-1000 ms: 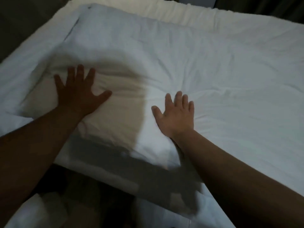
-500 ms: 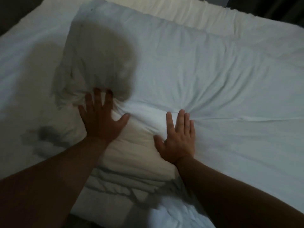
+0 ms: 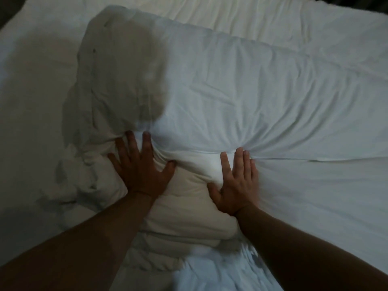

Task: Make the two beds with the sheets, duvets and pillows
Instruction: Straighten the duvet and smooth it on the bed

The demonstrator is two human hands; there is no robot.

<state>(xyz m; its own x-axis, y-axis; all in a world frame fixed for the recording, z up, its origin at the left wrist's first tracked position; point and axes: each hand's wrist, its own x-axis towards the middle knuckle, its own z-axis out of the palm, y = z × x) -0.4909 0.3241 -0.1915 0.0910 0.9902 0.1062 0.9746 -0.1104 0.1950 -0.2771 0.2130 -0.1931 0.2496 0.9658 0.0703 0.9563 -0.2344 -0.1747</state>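
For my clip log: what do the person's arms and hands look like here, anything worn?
Both forearms are bare to the frame edge, no sleeve in view. Left hand and right hand are ungloved; no watch, bracelet or ring shows, though light is dim.

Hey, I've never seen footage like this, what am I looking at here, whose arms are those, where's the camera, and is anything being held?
There is no machine here. The camera sits on a person's head and looks forward and down, so the two bare arms are their own. The left hand and the right hand lie flat, fingers straight, pressing on a bunched, padded part of a white duvet. The duvet is spread, creased, over a bed with a white sheet. Neither hand grips anything. The dark patch on the duvet is a shadow; the room is dim.
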